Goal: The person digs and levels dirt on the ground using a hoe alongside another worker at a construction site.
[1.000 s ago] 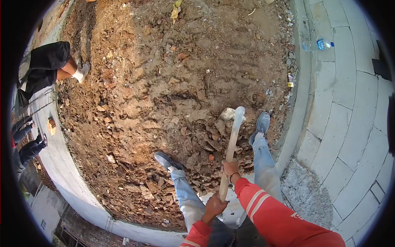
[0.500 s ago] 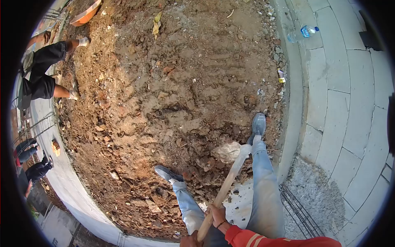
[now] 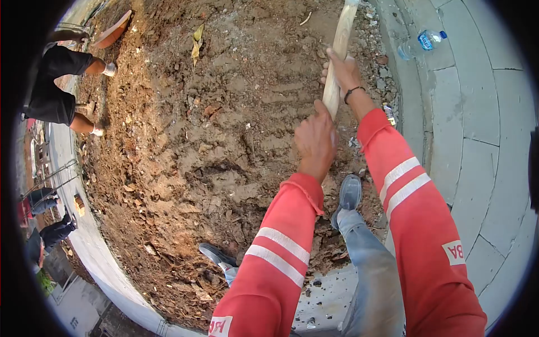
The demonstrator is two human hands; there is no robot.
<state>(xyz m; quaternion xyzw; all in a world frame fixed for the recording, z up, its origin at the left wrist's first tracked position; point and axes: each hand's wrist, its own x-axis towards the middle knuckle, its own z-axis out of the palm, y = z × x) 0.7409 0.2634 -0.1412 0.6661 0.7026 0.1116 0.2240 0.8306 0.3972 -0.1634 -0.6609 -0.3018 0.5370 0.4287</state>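
Wooden handle (image 3: 343, 33) is slanting over the right side of the soil bed (image 3: 168, 163), its far end running out at the top of the view, so whatever it is bearing there cannot be told. Both hands are clamping it: the right hand (image 3: 345, 73) farther out, the left hand (image 3: 317, 137) just below, toward the near end. For good control, the grip should probably be firm, with the two shoes (image 3: 350, 192) standing wide of the handle's line. Loose and rutted, the bed is filling the middle; grey paving (image 3: 466, 112) is flanking its right edge, a white ledge (image 3: 106, 269) its left. Another person (image 3: 59, 104) is standing at the left edge, and an orange basin (image 3: 114, 31) is lying toward the far left corner. A plastic bottle (image 3: 426, 41) is lying across the paving's left edge, a dry leaf (image 3: 196, 44) is lying toward the bed's far side, and a small packet (image 3: 389, 114) is resting just inside its right edge.
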